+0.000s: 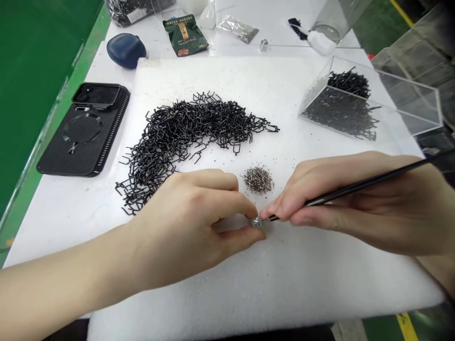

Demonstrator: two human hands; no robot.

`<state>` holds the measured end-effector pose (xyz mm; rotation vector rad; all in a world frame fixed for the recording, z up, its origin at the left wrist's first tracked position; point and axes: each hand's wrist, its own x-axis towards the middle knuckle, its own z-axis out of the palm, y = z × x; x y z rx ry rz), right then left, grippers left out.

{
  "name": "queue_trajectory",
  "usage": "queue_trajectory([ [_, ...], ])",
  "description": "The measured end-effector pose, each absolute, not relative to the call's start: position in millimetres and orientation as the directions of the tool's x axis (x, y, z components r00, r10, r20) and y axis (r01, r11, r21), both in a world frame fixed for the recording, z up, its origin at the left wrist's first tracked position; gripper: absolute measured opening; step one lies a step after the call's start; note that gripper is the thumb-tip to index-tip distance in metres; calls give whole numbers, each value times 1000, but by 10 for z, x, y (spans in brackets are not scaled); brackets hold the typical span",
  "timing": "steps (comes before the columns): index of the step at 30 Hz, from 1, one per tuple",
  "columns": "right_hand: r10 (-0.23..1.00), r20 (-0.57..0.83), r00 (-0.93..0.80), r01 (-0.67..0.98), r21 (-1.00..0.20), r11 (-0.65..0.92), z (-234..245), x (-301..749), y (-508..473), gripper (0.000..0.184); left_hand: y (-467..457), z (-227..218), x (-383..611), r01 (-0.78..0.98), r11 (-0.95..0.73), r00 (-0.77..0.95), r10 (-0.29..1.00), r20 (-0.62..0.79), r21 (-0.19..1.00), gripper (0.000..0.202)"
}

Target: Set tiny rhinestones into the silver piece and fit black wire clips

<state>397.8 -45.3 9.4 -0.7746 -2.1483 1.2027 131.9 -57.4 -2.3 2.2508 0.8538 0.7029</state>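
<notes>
Extended from the near left edge with a bare left forearm (67, 279), slanting toward the middle; set with the back of the left hand (188, 222) facing up and wrist nearly straight; pinching between left thumb (241, 238) and left index finger (234, 201), with the other fingers curled behind on the far side; entering opposite from the right edge with the right hand (373, 203); gripping pen-fashion, with right thumb (320, 218) on the near side; poised with both hands' fingertips close together.
</notes>
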Motion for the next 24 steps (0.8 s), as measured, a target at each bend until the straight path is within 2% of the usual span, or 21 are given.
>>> queue_trajectory([
  [10, 715, 167, -679, 207, -891, 404, 76, 4014, -452, 7, -568, -20, 1323, 385, -576, 656, 720, 225, 721, 2],
  [24, 719, 174, -673, 217, -883, 416, 79, 4030, -472, 6, -546, -88, 1315, 320, -621, 663, 686, 299, 715, 3],
])
